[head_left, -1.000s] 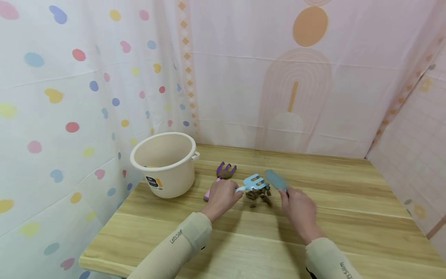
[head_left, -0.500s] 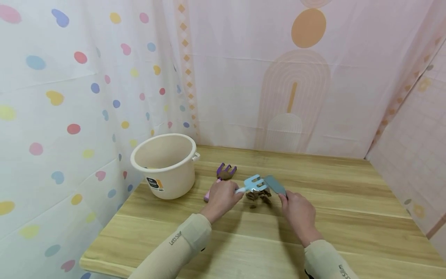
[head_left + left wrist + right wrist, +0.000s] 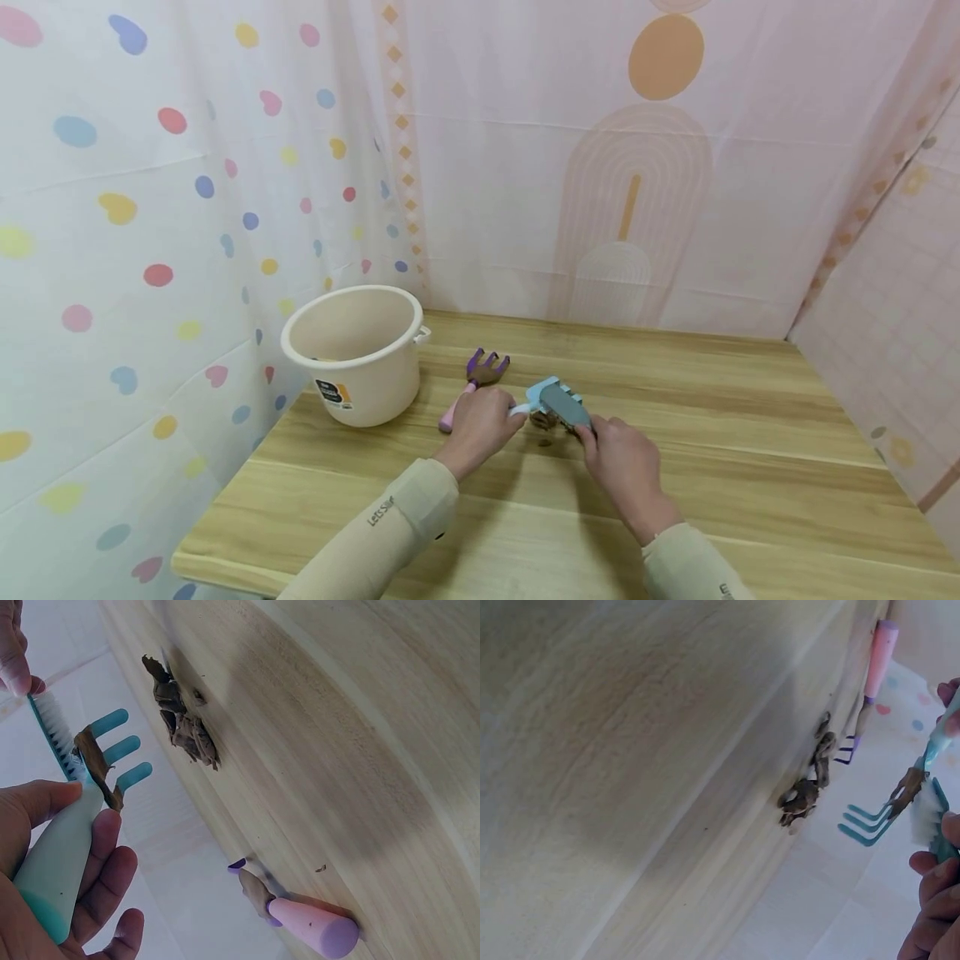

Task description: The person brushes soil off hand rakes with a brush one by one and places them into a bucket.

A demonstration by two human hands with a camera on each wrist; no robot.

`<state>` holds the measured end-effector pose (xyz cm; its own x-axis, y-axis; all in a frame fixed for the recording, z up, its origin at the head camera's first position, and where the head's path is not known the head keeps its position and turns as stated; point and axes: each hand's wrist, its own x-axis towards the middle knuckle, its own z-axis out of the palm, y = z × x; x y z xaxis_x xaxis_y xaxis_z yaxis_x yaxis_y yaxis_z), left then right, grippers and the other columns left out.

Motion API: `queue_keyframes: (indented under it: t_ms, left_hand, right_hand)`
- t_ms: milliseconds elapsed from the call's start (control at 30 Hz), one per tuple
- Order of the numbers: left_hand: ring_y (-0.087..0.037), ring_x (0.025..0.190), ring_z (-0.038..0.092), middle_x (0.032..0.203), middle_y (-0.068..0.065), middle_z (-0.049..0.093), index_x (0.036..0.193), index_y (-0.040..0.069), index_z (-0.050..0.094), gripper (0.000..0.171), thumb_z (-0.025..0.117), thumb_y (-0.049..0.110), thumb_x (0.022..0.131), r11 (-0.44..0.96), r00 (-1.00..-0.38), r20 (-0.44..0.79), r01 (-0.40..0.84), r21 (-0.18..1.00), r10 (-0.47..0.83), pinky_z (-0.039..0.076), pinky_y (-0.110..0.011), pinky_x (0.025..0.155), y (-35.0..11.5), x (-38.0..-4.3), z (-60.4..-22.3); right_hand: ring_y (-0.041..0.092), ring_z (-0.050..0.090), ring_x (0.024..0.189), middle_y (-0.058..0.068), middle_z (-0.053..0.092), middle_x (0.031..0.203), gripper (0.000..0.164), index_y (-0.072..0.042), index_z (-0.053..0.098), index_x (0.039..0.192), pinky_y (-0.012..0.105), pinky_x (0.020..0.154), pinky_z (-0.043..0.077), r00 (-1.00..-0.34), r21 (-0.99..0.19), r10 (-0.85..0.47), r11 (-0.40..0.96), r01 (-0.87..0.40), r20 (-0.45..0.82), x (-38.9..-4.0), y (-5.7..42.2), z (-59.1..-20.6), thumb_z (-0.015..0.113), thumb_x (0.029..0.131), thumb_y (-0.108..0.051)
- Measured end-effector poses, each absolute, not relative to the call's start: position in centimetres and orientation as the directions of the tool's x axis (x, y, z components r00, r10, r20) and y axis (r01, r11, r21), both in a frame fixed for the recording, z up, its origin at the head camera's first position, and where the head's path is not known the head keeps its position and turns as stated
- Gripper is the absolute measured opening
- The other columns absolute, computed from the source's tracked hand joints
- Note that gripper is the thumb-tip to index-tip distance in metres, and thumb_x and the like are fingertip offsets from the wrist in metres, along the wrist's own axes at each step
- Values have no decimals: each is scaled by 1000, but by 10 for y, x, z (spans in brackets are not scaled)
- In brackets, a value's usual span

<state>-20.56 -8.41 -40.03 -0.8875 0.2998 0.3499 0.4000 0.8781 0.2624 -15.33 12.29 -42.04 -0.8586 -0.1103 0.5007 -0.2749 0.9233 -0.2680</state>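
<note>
My left hand (image 3: pixel 480 423) grips the pale handle of a light blue hand rake (image 3: pixel 64 859), its tines pointing right and held above the table. Brown mud (image 3: pixel 91 754) clings to the rake's head. In my right hand (image 3: pixel 624 462) is a scrub brush (image 3: pixel 566 407) with a blue-grey back and white bristles. Its bristles meet the muddy head of the rake in the right wrist view, and in the head view its back covers part of the tines. Below both tools, loose mud clumps (image 3: pixel 187 727) lie on the wood.
A second hand rake (image 3: pixel 487 372), purple with a pink handle and mud on its head, lies left of the clumps. At the table's left stands a cream bucket (image 3: pixel 375 392). Patterned curtains (image 3: pixel 487 208) hang behind the wooden table (image 3: pixel 750 442).
My right hand has moved left with the brush, from beside the rake's tines to over its head. The left hand and the rake stay nearly in place.
</note>
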Motion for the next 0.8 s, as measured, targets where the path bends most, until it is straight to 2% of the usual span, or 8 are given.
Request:
queue_keyframes:
  t_ms: [200,367,467,533,600,667,800]
  left_hand:
    - [-7,43,37,45,12,41,50,20,49,40,70,24,84,882,-891,351,390,265,289,47,-35,66,-85,-205,-402]
    - [-7,43,37,46,11,41,49,19,48,42,69,24,85,879,-892,344,394,268,295,42,-31,56,-85,-204,-403]
    - [-7,44,36,46,11,40,49,19,46,43,69,24,85,879,-895,334,391,273,295,36,-29,51,-86,-205,-403]
    - [-7,44,36,46,11,38,50,19,44,44,69,24,86,880,-894,339,390,271,292,35,-29,50,-86,-205,-402]
    - [-7,44,35,46,11,37,50,19,43,45,69,25,86,882,-895,338,387,268,290,35,-29,52,-86,-205,-401]
    - [-7,44,34,46,11,37,50,19,43,45,68,25,86,882,-897,333,386,269,291,37,-31,53,-85,-205,-400]
    - [-7,44,36,46,11,39,50,19,46,43,69,24,87,881,-902,321,383,277,290,44,-34,60,-85,-204,-398]
  right_hand:
    - [29,60,54,10,61,69,25,-4,72,95,43,45,45,-882,-283,-85,929,-238,463,-155,129,-424,67,95,-28]
    - [30,62,58,11,64,73,23,-5,73,100,43,45,46,-888,-306,-50,929,-210,457,-156,134,-427,67,95,-27]
    - [24,55,51,9,63,71,23,-7,74,102,39,41,41,-836,-279,-104,914,-294,539,-155,133,-428,70,92,-27]
    - [20,50,46,8,62,68,22,-7,74,100,37,39,39,-783,-232,-154,905,-356,602,-154,131,-428,73,90,-26]
    - [16,43,43,6,58,64,20,-6,73,96,35,37,37,-758,-203,-183,900,-386,626,-153,130,-429,74,89,-25]
    - [15,41,42,6,56,62,18,-6,71,90,35,37,36,-760,-197,-175,907,-371,626,-153,130,-430,74,89,-24]
    - [16,42,43,7,57,62,19,-6,71,87,36,38,38,-798,-230,-137,917,-327,587,-156,132,-433,72,91,-24]
